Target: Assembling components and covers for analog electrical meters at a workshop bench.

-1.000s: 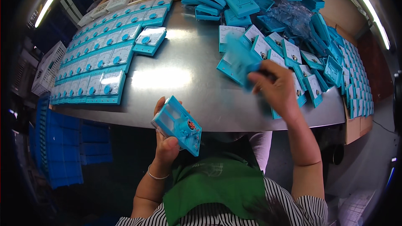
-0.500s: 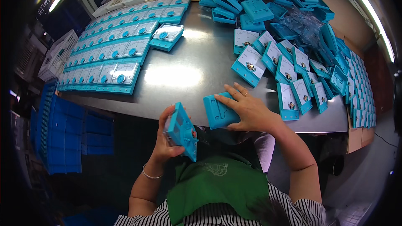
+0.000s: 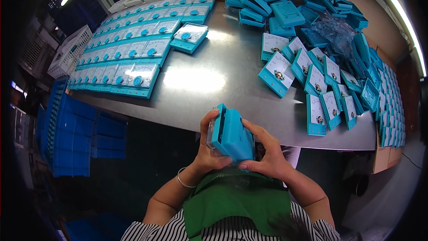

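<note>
My left hand (image 3: 210, 145) is closed round a blue meter front (image 3: 216, 130) with a clear window, turned on its edge. My right hand (image 3: 269, 151) grips a blue back cover (image 3: 236, 136), which sits against the rear of that meter front. A dark gap shows between the two parts along the upper edge. Both hands hold them above my lap, just off the table's front edge. Right of them, several open meters (image 3: 317, 82) with white dials and bare coil parts lean over one another on the metal table (image 3: 249, 111).
Rows of covered meters (image 3: 120, 64) with blue knobs fill the table's left side, one meter (image 3: 189, 37) apart from them. Loose blue cases (image 3: 285, 13) and a clear plastic bag (image 3: 334, 31) pile up at the back right. Blue crates (image 3: 73, 129) stand at the lower left.
My right hand has lifted the back cover off the table edge and brought it against the meter front. My left hand has moved right, and the view has shifted slightly.
</note>
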A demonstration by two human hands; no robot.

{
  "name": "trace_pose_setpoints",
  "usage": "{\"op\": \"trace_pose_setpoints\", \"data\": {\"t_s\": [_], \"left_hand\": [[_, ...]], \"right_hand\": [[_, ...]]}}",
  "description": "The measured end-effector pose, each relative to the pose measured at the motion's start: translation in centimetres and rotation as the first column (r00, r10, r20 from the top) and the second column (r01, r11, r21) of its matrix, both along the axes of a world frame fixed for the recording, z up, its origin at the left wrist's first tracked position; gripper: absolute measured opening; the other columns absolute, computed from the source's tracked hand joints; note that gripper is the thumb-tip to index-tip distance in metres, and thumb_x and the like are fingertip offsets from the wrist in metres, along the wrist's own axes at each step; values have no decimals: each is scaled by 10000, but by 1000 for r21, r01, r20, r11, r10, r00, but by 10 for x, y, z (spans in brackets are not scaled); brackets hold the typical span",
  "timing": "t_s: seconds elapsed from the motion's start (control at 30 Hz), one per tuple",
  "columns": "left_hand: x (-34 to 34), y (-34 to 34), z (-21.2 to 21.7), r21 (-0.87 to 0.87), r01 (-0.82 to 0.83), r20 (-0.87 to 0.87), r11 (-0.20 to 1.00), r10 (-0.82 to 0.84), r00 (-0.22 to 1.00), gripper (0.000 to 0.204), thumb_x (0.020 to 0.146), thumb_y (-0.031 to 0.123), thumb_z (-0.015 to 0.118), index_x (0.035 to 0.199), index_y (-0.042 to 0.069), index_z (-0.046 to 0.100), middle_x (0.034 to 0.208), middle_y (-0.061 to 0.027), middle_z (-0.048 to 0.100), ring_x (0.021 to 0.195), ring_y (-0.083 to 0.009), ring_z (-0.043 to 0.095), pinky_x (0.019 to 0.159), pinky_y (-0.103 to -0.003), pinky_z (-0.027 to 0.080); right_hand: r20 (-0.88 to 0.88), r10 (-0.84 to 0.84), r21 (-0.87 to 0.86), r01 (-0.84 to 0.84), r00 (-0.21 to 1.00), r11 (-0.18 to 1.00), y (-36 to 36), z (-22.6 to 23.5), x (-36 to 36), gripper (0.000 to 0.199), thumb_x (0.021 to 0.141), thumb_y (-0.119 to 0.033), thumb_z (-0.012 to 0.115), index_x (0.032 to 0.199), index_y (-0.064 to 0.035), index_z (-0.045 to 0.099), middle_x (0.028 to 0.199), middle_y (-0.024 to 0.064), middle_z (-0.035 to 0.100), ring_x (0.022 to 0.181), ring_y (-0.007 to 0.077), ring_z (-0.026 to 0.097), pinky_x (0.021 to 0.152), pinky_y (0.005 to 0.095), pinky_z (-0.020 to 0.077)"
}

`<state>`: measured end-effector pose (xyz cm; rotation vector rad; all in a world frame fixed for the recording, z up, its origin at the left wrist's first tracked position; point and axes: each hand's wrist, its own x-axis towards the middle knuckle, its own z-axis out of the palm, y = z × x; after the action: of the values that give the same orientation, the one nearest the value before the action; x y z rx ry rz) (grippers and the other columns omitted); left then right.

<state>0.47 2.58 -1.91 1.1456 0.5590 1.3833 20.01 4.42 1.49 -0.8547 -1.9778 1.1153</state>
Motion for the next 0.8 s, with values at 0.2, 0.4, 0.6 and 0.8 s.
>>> {"op": "trace_pose_setpoints", "data": {"t_s": [0.2,0.4,0.6,0.8], "left_hand": [[3,-2,-5,37,23,-28,999,-22,999,1036,594,131,773,1412,232,146,1341,-113,279,1237,-273,352,994,-435,378],[5,-5,-9,67,-41,-69,997,46,997,1037,586,131,776,1404,224,146,1344,-116,278,1220,-269,362,989,-420,377],[-8,-1,-6,17,51,-104,999,-49,993,1020,589,114,757,1404,214,152,1325,-114,296,1202,-258,372,978,-407,380],[5,-4,-9,0,-21,-29,1000,21,999,1036,589,136,777,1408,195,145,1330,-111,307,1208,-257,379,985,-408,380]], "right_hand": [[-9,-5,60,5,1000,998,0,1,0,937,648,-402,811,1386,-26,371,1291,229,486,1165,368,510,968,418,414],[-100,-56,204,76,993,976,-4,-18,-13,890,679,-394,791,1370,0,391,1277,257,492,1139,378,533,952,411,427],[-146,-9,103,24,989,994,5,-17,-10,884,684,-390,787,1363,17,394,1264,269,500,1124,375,548,930,402,445],[-125,-46,184,68,991,981,-4,-24,-14,881,699,-403,776,1371,10,384,1271,266,496,1122,384,547,926,408,446]]}}
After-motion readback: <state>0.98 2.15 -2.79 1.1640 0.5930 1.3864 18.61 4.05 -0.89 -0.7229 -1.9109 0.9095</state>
